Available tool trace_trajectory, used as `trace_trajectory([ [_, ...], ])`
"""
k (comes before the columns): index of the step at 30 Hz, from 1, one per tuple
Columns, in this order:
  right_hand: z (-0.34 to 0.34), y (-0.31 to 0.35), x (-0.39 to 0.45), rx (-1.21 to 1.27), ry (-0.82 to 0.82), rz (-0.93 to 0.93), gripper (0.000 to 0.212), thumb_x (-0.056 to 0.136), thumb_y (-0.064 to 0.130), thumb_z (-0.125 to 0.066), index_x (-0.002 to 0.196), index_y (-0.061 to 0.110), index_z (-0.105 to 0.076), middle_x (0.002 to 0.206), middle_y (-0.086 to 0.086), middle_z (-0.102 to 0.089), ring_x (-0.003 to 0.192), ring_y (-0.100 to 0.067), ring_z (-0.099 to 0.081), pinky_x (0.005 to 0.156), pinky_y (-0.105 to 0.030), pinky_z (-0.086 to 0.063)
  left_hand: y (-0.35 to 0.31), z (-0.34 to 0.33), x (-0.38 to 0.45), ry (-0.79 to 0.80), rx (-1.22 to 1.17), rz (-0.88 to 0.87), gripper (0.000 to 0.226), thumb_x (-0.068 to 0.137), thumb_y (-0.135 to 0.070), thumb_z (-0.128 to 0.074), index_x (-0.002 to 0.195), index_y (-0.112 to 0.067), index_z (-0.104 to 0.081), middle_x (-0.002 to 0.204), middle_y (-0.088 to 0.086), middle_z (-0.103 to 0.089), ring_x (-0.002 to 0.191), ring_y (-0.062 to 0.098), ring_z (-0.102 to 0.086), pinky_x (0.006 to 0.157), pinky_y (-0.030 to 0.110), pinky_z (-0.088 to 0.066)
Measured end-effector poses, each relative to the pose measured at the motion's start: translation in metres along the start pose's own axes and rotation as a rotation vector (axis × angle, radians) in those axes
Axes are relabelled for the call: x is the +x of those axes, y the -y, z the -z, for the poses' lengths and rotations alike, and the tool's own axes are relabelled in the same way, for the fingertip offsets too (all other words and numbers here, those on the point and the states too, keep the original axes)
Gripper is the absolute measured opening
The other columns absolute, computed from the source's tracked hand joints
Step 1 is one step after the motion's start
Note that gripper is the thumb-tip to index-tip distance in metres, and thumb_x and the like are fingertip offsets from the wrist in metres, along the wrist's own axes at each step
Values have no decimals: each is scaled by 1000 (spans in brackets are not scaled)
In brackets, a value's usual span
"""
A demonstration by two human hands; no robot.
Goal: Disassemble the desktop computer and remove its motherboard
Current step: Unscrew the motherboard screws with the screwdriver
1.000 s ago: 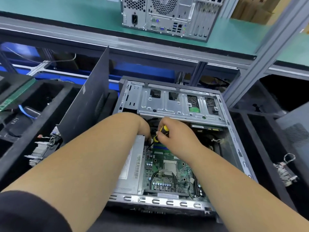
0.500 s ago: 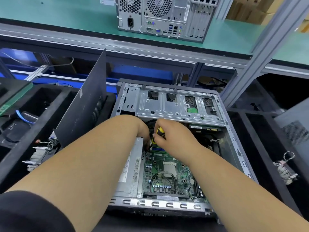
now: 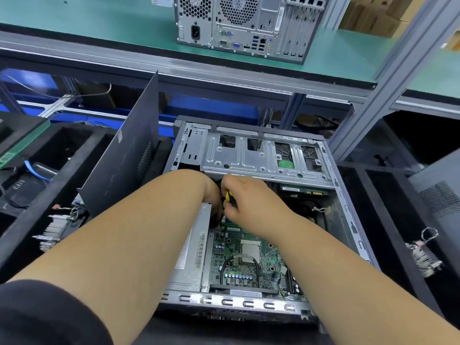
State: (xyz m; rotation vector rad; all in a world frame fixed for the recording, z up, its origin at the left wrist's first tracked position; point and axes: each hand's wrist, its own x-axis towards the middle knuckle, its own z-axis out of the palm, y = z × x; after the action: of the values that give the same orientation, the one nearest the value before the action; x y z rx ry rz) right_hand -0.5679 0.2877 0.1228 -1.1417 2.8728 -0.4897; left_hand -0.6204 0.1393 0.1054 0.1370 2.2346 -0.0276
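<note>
An open desktop computer case [image 3: 348, 215] lies on its side in front of me. Its green motherboard [image 3: 249, 260] shows in the lower middle, beside a silver power supply [image 3: 191, 255]. A metal drive cage [image 3: 249, 158] spans the far end. My right hand [image 3: 251, 200] grips a yellow and black screwdriver [image 3: 227, 195] at the motherboard's far edge. My left hand [image 3: 210, 192] reaches down next to the screwdriver; its fingers are hidden behind the wrist, under the cage.
A dark side panel [image 3: 124, 165] stands upright left of the case. Black foam trays hold a heatsink [image 3: 53, 230] on the left and a wired part [image 3: 423, 255] on the right. Another computer tower [image 3: 249, 23] stands on the green upper shelf.
Both hands stay at the same spot inside the case. The view has shifted slightly, and the screwdriver handle sits a little deeper in my right hand.
</note>
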Motion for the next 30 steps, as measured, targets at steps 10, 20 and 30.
trace_trajectory([
  [10, -9, -1, 6, -28, -97, -57, 27, 93, 45, -54, 103, 21, -45, 77, 6, -49, 67, -23, -47, 55, -33, -29, 10, 3, 7, -90, 21, 50, 14, 95, -17, -45, 83, -14, -52, 82, 5, -48, 77, 23, -46, 79, 34, -40],
  [20, -2, -15, 1, -70, -78, -73, 31, 93, 58, -43, 100, 30, -54, 82, 9, -58, 77, -19, -53, 59, -31, -41, 6, 2, 6, -67, 40, -37, 32, 94, -28, -51, 121, -14, -60, 118, 7, -59, 101, 27, -56, 99, 43, -46],
  [30, -3, -12, -1, -84, -28, -16, 30, 96, 43, -44, 120, 25, -48, 107, 5, -59, 93, -20, -54, 69, -34, -45, 3, 1, 9, -34, 53, -44, 9, 94, -26, -52, 95, -17, -53, 93, 5, -54, 93, 28, -54, 98, 44, -46],
])
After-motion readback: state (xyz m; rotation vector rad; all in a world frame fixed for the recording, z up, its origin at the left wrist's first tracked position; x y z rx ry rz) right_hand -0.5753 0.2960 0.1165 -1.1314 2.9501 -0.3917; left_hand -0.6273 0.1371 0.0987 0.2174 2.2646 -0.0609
